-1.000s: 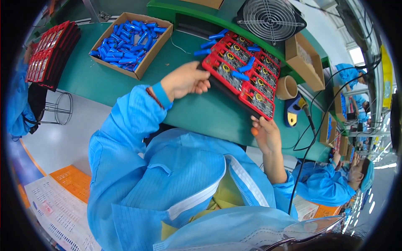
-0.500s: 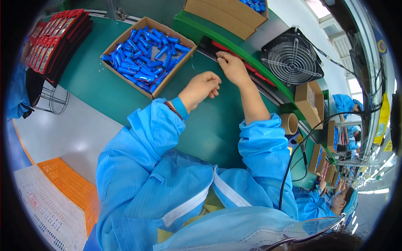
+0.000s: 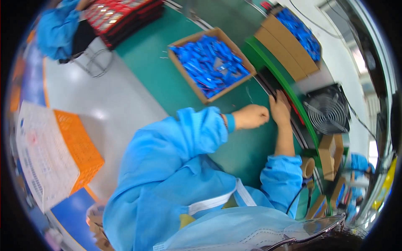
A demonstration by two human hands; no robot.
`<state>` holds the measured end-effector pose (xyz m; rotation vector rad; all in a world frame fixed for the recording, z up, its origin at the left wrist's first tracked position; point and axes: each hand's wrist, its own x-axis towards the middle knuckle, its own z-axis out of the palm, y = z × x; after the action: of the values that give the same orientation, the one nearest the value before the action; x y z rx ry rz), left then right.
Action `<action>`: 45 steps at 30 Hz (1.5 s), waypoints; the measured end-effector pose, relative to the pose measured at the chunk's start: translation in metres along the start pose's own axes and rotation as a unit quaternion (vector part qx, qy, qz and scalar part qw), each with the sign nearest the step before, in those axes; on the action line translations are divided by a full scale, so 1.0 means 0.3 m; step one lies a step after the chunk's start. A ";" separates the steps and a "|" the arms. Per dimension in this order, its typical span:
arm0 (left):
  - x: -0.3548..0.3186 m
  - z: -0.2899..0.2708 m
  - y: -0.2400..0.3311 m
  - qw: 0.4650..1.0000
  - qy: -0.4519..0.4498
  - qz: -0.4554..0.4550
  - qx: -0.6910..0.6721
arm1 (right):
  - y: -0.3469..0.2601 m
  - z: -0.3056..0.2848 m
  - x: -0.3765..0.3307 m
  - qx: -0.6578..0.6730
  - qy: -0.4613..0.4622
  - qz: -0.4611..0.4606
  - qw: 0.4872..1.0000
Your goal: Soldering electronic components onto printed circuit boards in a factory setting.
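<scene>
My left hand [image 3: 251, 116] is curled above the green work mat [image 3: 240, 146], its knuckles close to my right hand. Anything inside its fingers is hidden. My right hand [image 3: 280, 109] reaches to the slot under the green shelf edge, thumb and fingers apart, beside a red strip [image 3: 296, 109]. Whether it touches the strip I cannot tell. Beyond my left hand stands an open cardboard box [image 3: 190, 79] full of blue-wrapped battery packs [image 3: 209, 62]. A thin pale wire [image 3: 249, 94] lies on the mat between that box and my right hand.
On the green shelf [image 3: 272, 69] sit another cardboard box [image 3: 289, 50] of blue packs, a black fan [image 3: 328, 108] and a small carton [image 3: 331, 154]. A cardboard roll [image 3: 307, 167] is at right. Stacked red trays [image 3: 121, 16] and a person's blue sleeve [image 3: 56, 31] are far left.
My view has turned, so the scene sits further right and the box of packs looks lower. My left hand's fingers look more tightly curled. My right hand stays at the shelf slot.
</scene>
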<state>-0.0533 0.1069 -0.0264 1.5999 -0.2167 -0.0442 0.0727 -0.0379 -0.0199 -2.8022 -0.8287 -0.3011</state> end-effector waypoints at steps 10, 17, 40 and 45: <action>-0.481 -0.308 0.220 0.973 0.161 0.057 -0.154 | -0.266 -0.337 -0.213 0.184 -0.068 -0.073 0.978; -0.794 -0.914 0.101 0.788 0.597 0.139 -0.053 | -0.528 -0.481 -0.260 0.340 -0.185 -0.177 0.905; -0.828 -1.442 -0.024 0.768 0.575 -0.055 -0.277 | -1.603 0.205 0.414 0.715 -0.369 0.208 0.556; -0.820 -1.440 0.014 0.772 0.559 -0.040 -0.299 | -1.752 0.253 0.514 0.759 -0.355 0.252 0.485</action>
<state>-0.2249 0.5737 -0.0295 0.7748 0.7423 0.7041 -0.0810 0.4919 0.0176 -1.0929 -0.0232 1.1730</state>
